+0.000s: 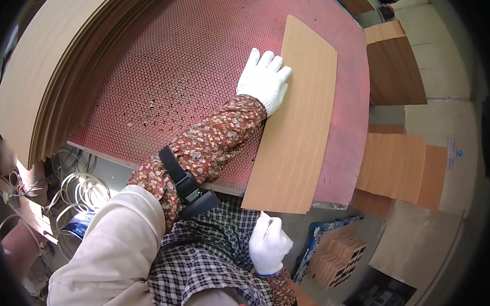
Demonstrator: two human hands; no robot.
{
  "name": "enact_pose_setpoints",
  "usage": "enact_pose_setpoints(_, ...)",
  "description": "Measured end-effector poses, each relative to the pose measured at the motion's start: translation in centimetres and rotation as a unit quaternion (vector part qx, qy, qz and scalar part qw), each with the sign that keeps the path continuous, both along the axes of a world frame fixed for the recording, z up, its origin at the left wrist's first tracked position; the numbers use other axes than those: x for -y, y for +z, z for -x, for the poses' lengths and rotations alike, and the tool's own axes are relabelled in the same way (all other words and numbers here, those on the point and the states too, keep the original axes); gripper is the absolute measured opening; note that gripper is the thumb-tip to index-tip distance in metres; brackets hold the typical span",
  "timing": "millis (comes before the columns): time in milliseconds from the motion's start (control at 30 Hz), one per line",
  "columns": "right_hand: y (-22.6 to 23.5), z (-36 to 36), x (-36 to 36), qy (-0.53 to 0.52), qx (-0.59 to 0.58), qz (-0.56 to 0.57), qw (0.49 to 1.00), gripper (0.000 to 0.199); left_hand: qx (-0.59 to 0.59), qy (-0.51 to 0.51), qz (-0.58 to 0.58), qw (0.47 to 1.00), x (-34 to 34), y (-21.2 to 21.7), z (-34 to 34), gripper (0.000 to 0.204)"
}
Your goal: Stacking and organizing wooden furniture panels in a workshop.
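A long light-brown wood sheet (301, 123), which looks like veneer or thin board, lies lengthwise on a red perforated mat (196, 45) on the table. Its near end reaches past the table's front edge. My left hand (262, 80), in a white knit glove, is at the sheet's left long edge, fingers spread and palm down. Just below the sheet's near end is my right hand (270, 244), also gloved in white. Its fingers are closed, and what they hold, if anything, is hidden. A black strap with a small device (189, 191) circles my left forearm.
A tall stack of curved-looking wood sheets (51, 90) stands at the left of the table. More wood sheets (393, 165) lie to the right. A bundle of slotted wooden pieces (340, 258) sits low at the right. Coiled hose (85, 190) lies at the lower left.
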State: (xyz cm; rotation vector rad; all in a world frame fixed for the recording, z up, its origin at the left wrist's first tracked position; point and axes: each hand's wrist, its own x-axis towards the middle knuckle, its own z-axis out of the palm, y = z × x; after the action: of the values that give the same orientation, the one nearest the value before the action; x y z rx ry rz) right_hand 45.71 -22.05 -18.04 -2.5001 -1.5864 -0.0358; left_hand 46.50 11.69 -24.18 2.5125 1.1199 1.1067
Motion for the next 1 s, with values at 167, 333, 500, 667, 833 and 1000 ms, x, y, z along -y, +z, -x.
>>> enact_pose_setpoints(167,-0.4,0.4,-0.4,0.01,0.013,-0.011,1.0,0.027,-0.009,-0.012,0.011,1.0,0.2,0.7,-0.4,0.028)
enact_pose_setpoints(333,0.9,0.1,-1.9,0.007,0.035,0.023,0.999,0.029,0.003,-0.012,0.012,1.0,-0.7,2.1,-0.8,0.029)
enact_pose_setpoints(500,2.3,-1.8,-6.6,0.024,0.061,0.06,0.996,0.03,-0.013,-0.009,0.029,0.999,-1.0,2.5,-0.9,0.032)
enact_pose_setpoints(667,3.7,-6.6,-18.6,-0.03,0.002,0.119,0.992,0.03,-0.006,-0.01,0.048,0.999,-2.1,2.7,-0.8,0.035)
enact_pose_setpoints(833,2.0,-13.5,-30.9,0.026,0.05,0.053,0.997,0.039,0.018,0.006,0.05,0.999,-3.3,2.5,-1.4,0.035)
enact_pose_setpoints(1000,2.6,-18.9,-42.9,0.014,0.069,0.08,0.994,0.047,0.007,0.001,0.076,0.997,-4.6,3.3,-1.7,0.037)
